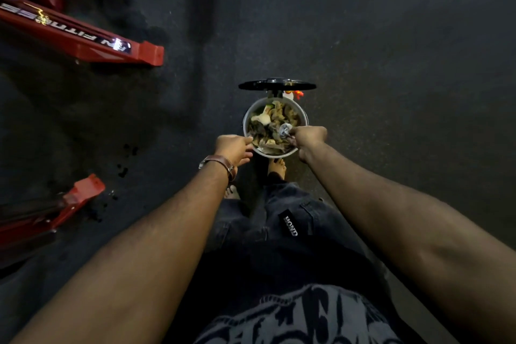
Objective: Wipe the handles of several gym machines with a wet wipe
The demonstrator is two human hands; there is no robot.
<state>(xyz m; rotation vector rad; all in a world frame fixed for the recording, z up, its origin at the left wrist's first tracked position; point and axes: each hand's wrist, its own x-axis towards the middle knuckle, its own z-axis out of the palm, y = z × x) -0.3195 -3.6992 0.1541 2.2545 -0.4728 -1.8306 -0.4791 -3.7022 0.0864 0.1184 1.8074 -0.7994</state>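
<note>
A small round pedal bin stands on the dark floor straight below me, its black lid flipped up at the far side. It is filled with crumpled used wipes and scraps. My right hand is over the bin's right edge, fingers pinched on a crumpled grey-white wet wipe that hangs above the rubbish. My left hand, with a brown-strapped watch on its wrist, hovers at the bin's left rim, fingers loose and holding nothing.
My bare foot rests at the bin's near side, where a pedal would be. Red frame legs of a gym machine lie on the floor at upper left and at mid left. Dark rubber flooring spreads to the right.
</note>
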